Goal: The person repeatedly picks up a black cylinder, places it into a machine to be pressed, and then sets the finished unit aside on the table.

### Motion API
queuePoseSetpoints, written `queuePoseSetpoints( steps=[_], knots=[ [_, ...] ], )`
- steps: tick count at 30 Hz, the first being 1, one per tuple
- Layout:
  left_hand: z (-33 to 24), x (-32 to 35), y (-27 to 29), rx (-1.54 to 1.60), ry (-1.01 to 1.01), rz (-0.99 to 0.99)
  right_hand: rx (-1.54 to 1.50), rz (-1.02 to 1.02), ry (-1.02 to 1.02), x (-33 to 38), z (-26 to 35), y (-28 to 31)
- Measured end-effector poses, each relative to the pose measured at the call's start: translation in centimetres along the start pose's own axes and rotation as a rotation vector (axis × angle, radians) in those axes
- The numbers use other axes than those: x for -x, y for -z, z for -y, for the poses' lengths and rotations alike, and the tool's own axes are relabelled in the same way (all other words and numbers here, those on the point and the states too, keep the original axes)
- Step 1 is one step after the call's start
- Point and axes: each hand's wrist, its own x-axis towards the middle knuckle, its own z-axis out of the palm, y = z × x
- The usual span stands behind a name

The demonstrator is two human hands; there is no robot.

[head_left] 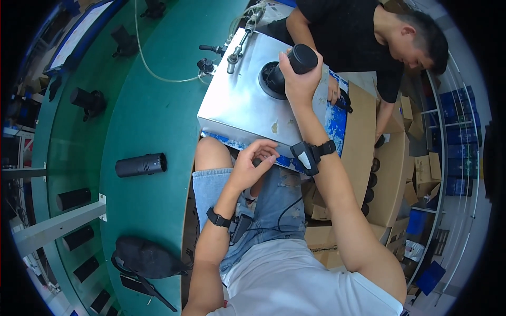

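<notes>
On the green belt lie six black cylinders [140, 165], one black pouch [145, 257]; the metal fixture [237, 105] carries one more.

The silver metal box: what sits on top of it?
On the silver metal box a black cylinder stands in a round black socket, gripped by the right hand. The hand covers part of the cylinder; valve fittings sit at the far edge.

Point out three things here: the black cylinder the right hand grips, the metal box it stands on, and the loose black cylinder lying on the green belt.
black cylinder [304, 58], head view, on its upper end.
metal box [237, 105], head view, on its bare top face.
loose black cylinder [140, 165], head view, mid-body.
</notes>
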Motion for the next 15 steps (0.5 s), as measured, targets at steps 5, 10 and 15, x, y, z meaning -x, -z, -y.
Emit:
queuePoseSetpoints(
  steps=[5,10,15],
  knots=[
    [0.3,0.4,0.2,-0.015,0.04,0.027,-0.208,0.557,-0.171,-4.3,0.4,2.7],
    [-0.5,0.0,-0.2,-0.13,0.136,0.193,-0.449,0.802,-0.244,-5.8,-1.9,2.9],
    [0.2,-0.2,-0.3,-0.105,0.074,0.117,0.131,-0.053,0.141,0.4,0.3,-1.4]
  ],
)
